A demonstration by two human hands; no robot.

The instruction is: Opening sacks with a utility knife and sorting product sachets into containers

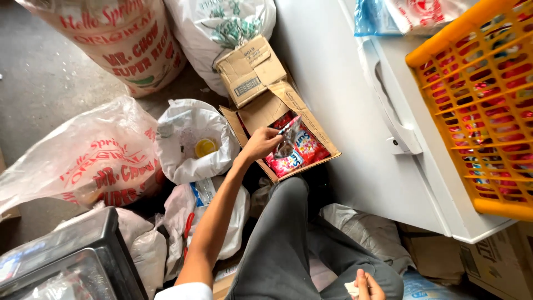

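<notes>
One packet point(288, 140) hangs lengthwise from fingers point(273, 135).

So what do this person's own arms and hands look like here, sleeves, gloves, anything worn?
Both hands are bare, with no gloves. The left arm is uncovered from wrist to upper arm, where a short white sleeve begins. No watch or band shows on that wrist. Of the right hand only the fingers and knuckles show at the frame's lower edge.
</notes>
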